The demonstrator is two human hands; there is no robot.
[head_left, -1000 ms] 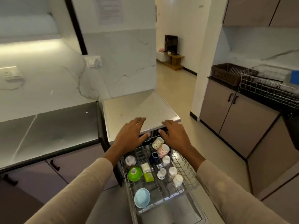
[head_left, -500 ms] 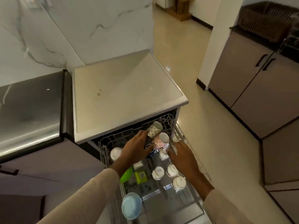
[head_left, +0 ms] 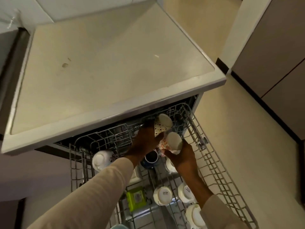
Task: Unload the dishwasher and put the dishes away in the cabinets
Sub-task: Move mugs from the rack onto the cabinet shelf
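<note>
The dishwasher's wire rack [head_left: 221, 164] is pulled out below the appliance's pale top [head_left: 105, 63]. My left hand [head_left: 145, 142] grips a white cup with dark dots [head_left: 162, 123] at the rack's back. My right hand [head_left: 183, 157] holds a white cup with red flowers [head_left: 172, 142] just in front of it. Both cups lie tilted, bases toward me. A dark blue mug [head_left: 151, 158] sits between my wrists. Several white cups [head_left: 163, 195] stand upside down nearer me, and a white bowl [head_left: 101, 160] lies at the left.
A green square lid [head_left: 136, 198] lies in the rack's middle. Beige floor [head_left: 239, 146] runs along the right of the rack. Brown cabinet doors [head_left: 272, 55] stand at the far right. A steel counter edge [head_left: 9, 52] borders the dishwasher on the left.
My head has come down closer to the rack. My left hand has closed round the dotted cup, and my right hand has moved forward and taken hold of the flowered cup.
</note>
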